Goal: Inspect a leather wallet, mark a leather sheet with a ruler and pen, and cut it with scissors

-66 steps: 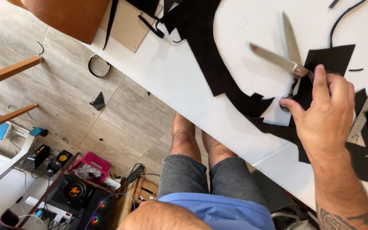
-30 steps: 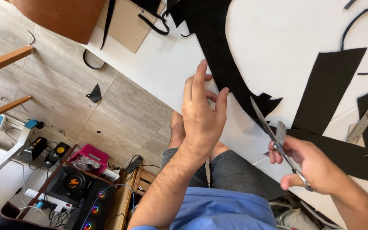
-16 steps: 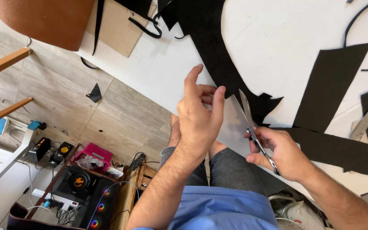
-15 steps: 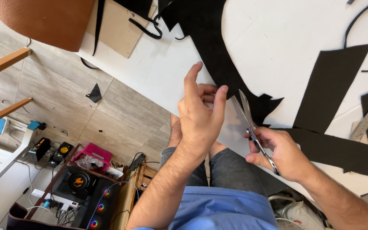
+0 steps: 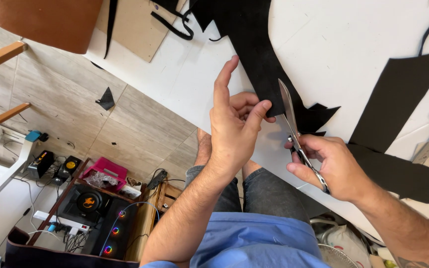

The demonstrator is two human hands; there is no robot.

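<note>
Our left hand fingers pinch the black sheet edge | our right hand fingers grip shut scissors beside it | white surface beneath

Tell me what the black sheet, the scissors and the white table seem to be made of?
Black sheet: probably felt, suede or foam, matte, with clean-cut jagged edges. Scissors: steel blades, bright and reflective. White table: smooth painted or laminated board, slight sheen; which one I cannot tell.
</note>
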